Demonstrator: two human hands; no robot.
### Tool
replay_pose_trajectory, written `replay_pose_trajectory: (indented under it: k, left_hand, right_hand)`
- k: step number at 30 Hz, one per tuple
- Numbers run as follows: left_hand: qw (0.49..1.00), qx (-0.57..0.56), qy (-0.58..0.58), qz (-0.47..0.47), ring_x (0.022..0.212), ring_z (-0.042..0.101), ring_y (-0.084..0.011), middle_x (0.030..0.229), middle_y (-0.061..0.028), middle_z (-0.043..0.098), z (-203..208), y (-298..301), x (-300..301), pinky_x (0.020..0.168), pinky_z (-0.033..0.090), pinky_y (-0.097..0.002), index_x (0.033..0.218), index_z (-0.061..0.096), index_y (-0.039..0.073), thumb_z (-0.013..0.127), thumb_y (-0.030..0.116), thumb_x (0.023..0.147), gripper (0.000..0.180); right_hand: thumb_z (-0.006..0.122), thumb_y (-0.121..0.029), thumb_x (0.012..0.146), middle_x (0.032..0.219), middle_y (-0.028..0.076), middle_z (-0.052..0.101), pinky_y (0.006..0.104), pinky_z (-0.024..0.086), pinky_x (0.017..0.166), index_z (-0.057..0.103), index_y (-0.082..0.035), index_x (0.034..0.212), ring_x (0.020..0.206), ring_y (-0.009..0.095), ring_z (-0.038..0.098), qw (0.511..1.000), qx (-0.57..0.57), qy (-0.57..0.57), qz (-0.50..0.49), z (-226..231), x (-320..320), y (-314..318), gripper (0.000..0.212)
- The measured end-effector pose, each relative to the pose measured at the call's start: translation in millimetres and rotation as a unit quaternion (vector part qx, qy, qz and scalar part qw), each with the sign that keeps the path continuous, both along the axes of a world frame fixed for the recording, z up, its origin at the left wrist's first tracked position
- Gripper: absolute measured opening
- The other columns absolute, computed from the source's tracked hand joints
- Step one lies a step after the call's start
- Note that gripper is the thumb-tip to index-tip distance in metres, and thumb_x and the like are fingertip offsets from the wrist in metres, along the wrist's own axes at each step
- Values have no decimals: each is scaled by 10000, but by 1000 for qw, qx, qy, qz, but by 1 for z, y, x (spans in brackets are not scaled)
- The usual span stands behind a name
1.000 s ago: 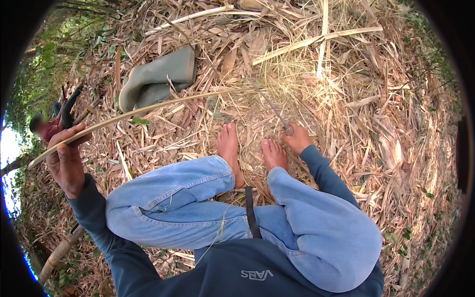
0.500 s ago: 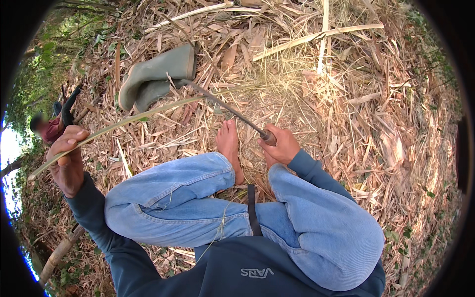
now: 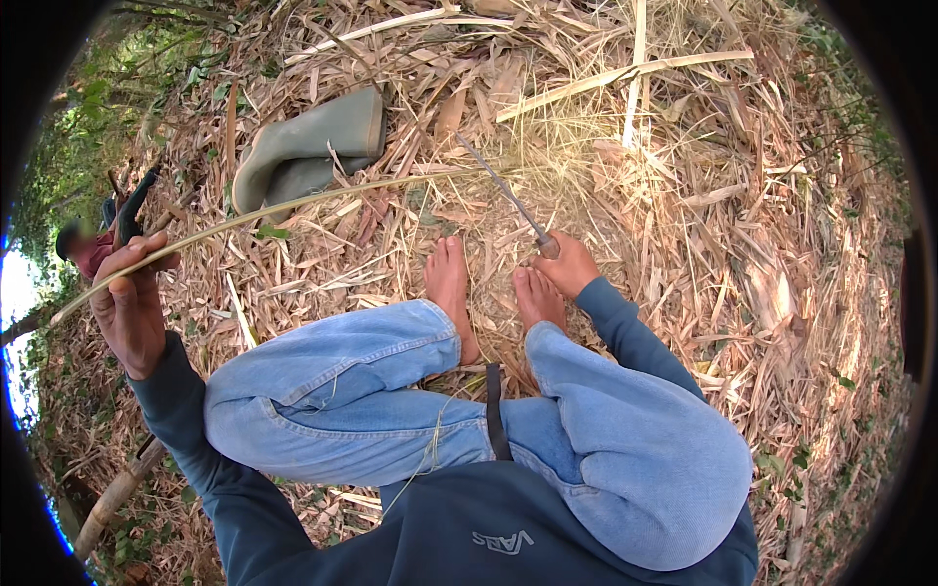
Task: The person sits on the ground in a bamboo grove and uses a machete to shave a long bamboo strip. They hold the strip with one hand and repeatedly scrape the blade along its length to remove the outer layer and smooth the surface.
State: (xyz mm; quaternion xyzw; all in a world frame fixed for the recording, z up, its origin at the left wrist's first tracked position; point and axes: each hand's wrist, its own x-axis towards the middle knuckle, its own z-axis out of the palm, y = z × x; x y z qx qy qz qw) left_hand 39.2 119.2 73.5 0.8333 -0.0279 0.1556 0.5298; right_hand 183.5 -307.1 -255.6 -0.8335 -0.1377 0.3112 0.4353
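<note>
My left hand [image 3: 132, 301], raised at the left, pinches a long thin strip of split bamboo [image 3: 264, 211] near its lower end. The strip slants up and to the right, its far end over the pile of fine shavings. My right hand [image 3: 569, 265], beside my bare right foot, is wrapped round the handle of a long narrow knife [image 3: 506, 193]. The blade points up and left, and its tip lies near the strip's far part. Whether blade and strip touch I cannot tell.
A pair of green rubber boots [image 3: 313, 145] lies on the ground ahead. Pale split bamboo lengths [image 3: 625, 80] cross at the upper right, near thin shavings [image 3: 552, 156]. Dry leaf litter covers the ground. Another person [image 3: 98, 244] is at the far left; a pole [image 3: 117, 498] lies lower left.
My right hand has shifted slightly right, and the knife blade has swung right, away from the boots. The strip has moved a little, its far part now reaching further right.
</note>
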Motion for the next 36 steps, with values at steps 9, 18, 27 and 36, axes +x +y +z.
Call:
replay_pose_trajectory:
  k: [9,18,27,36]
  left_hand:
    - [1000,3,-17,18,1002,638,-314,1126,-237,615,1,-4,9,886,535,-401,1170,556,-47,468,290,990,392]
    - [984,37,-35,169,832,689,-274,1100,-244,628,1,-14,17,763,584,-343,1155,558,-97,458,201,995,353]
    - [960,90,-58,259,733,691,-252,988,-218,663,1,-35,22,667,602,-322,1071,604,-101,521,168,969,299]
    - [959,93,-62,260,742,690,-254,984,-221,663,-2,-26,19,687,603,-333,1080,592,-109,523,155,966,295]
  right_hand:
    - [628,-263,782,904,237,655,435,502,758,604,-16,1040,833,395,636,995,-96,14,-4,-44,15,-30,358]
    - [656,-254,780,861,222,657,424,500,746,615,-3,1017,828,368,642,997,-64,23,-28,-26,12,-23,348]
    - [661,-273,804,832,223,648,451,495,694,575,-15,985,806,395,638,997,36,15,62,62,-10,35,327]
    - [637,-212,783,831,230,647,449,495,716,581,-25,1011,808,396,637,1000,-11,-8,-13,12,-12,19,300]
